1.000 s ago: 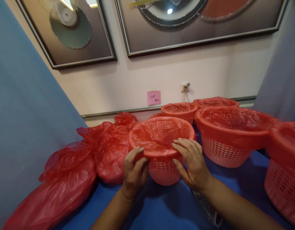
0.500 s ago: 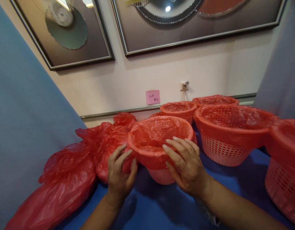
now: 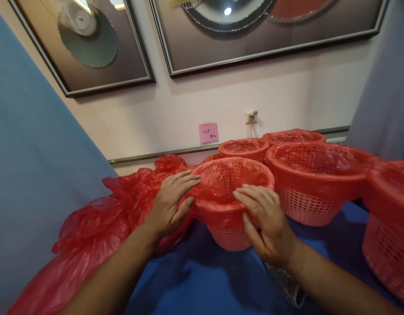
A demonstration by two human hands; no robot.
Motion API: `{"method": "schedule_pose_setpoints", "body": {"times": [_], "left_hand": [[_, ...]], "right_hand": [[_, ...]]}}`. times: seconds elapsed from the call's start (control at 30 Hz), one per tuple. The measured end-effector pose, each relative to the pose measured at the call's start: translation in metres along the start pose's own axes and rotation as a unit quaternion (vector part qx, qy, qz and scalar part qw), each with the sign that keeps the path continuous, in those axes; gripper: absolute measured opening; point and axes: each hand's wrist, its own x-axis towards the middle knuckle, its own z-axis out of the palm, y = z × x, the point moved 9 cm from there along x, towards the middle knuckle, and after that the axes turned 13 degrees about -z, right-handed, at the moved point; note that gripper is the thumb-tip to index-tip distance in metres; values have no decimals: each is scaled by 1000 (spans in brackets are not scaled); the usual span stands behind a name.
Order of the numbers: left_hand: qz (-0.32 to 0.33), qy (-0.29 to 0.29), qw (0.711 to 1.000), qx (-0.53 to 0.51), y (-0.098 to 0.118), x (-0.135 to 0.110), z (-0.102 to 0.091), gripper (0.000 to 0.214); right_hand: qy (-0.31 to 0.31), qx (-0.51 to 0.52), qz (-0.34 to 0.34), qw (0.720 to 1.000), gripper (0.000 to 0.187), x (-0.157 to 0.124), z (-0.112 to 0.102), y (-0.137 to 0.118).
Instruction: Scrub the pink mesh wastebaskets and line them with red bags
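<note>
A pink mesh basket (image 3: 230, 238) lined with a thin red plastic bag (image 3: 218, 208) stands upright on the blue cloth-covered table. My left hand (image 3: 170, 203) is at the basket's left rim, its fingers laid over the edge and the thumb on the outside. On the right side of the same rim, my right hand (image 3: 265, 223) has its fingers over the edge and its thumb lower down outside. The bag is folded outward over the rim, and nothing but the liner shows inside.
Crumpled red plastic bags (image 3: 100, 236) are heaped at the left. More lined baskets stand behind and to the right, including a large basket (image 3: 300, 203) and another basket (image 3: 388, 249). A clear crumpled item (image 3: 287, 284) lies partly under my right forearm. A pink note (image 3: 209, 132) hangs on the wall.
My left hand has come up and inward from beside the basket onto its left rim. The basket has shifted slightly right. My right hand stays at the right rim, moved a little right.
</note>
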Motion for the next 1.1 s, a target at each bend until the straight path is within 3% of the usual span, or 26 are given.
{"method": "schedule_pose_setpoints", "body": {"times": [0.13,0.23,0.33,0.4,0.5,0.57,0.7,0.87,0.93,1.0,1.1], "left_hand": [[-27,-121,992,-28,-31,25,36,38],[-38,-113,993,-24,-45,23,49,47],[-48,-84,995,-17,-47,14,50,46],[-55,-54,996,-34,-45,8,44,41],[-47,27,997,-47,-39,-4,30,37],[-12,54,998,-29,-31,-15,28,40],[68,48,995,54,-13,-33,41,45],[91,98,989,71,7,-37,32,58],[97,86,988,83,16,-30,32,58],[93,38,991,94,22,-21,40,41],[80,-10,994,76,24,-10,50,11]], "right_hand": [[-9,-11,-16,1000,35,-1,17,-9],[3,-26,-19,999,38,-9,19,-3],[27,-33,-17,999,54,-21,14,-1],[77,-44,25,996,64,-35,6,5],[129,-59,139,980,71,-68,4,21],[90,-53,182,978,70,-88,19,30],[-19,-27,212,977,68,-117,52,41],[-7,-31,234,972,65,-120,41,50],[-14,-26,214,976,58,-116,37,51],[-34,-6,209,977,47,-122,40,56],[-50,21,270,961,36,-154,48,74]]}}
